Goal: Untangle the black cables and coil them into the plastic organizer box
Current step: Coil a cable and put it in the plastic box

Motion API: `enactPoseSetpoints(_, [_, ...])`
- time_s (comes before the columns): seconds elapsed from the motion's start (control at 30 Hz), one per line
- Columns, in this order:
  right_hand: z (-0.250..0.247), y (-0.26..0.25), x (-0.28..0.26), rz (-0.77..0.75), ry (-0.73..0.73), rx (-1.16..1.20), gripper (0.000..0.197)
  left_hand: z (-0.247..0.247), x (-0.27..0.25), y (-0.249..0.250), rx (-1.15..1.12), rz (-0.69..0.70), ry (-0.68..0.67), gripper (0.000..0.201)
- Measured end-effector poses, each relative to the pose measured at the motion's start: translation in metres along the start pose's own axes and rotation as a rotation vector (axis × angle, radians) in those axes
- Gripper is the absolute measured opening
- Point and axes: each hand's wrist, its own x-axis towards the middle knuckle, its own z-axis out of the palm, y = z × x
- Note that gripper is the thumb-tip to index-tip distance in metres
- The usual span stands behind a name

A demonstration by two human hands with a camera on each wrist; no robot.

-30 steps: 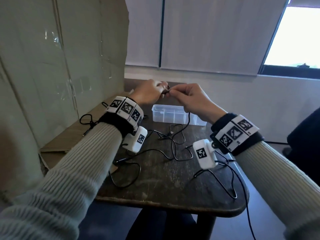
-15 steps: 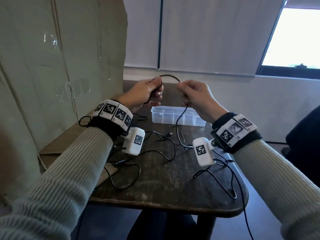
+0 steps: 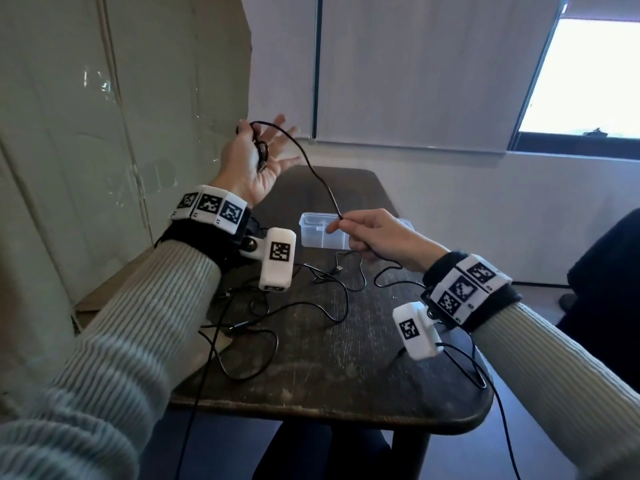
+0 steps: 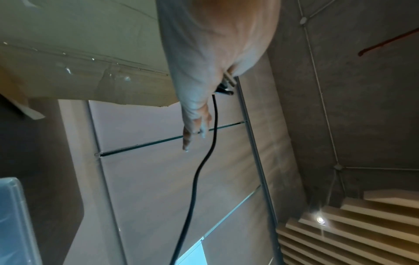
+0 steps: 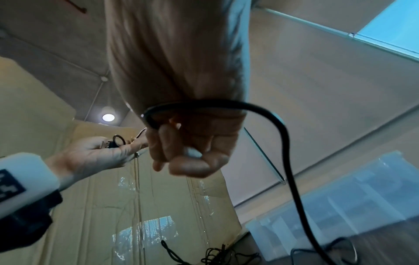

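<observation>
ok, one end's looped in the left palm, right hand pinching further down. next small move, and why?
Probably wrap another turn: right hand carries the black cable round the left hand, whose palm already holds a small loop. Slack trails onto the table; the organizer box holds no coil.

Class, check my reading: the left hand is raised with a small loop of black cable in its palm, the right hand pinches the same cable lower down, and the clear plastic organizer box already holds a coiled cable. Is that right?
Not quite. In the head view, the organizer box holds no coiled cable. The rest stands: the left hand holds the black cable looped, and the right hand pinches it lower down.
</observation>
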Motion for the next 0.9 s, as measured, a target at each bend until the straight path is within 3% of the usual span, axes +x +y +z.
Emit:
enactPoseSetpoints(0.2, [-0.004,-0.007,-0.012,-0.018,-0.102,-0.159,0.027,-0.001,-0.004,-0.003,-0.117,0.019,0.104,0.041])
enactPoseSetpoints(0.33, [-0.015,-0.019,-0.023,-0.094,-0.126,-0.238,0.027,-0.007,0.004,-0.017,0.621,0.238,0.194,0.034])
enactPoseSetpoints(0.4, [-0.025,-0.027,-0.024,-0.146,-0.086,-0.138,0.026,-0.014,0.003,-0.028,0.999,0.296,0.053,0.037])
enactPoseSetpoints(0.5, [-0.037,-0.038,-0.017,-0.202,0.090,-0.033,0.027,-0.016,-0.005,-0.042,1.514,0.356,-0.211,0.044])
enactPoseSetpoints(0.57, [-0.040,-0.038,-0.008,-0.220,0.225,-0.045,0.030,-0.012,-0.010,-0.048,1.726,0.365,-0.241,0.048])
enactPoseSetpoints(0.77, [-0.040,-0.029,0.017,-0.227,0.485,-0.117,0.025,-0.005,-0.020,-0.058,1.764,0.141,-0.394,0.078])
enactPoseSetpoints(0.9, [-0.045,-0.033,0.028,-0.258,0.496,-0.067,0.016,-0.005,-0.016,-0.061,1.590,0.065,-0.502,0.047])
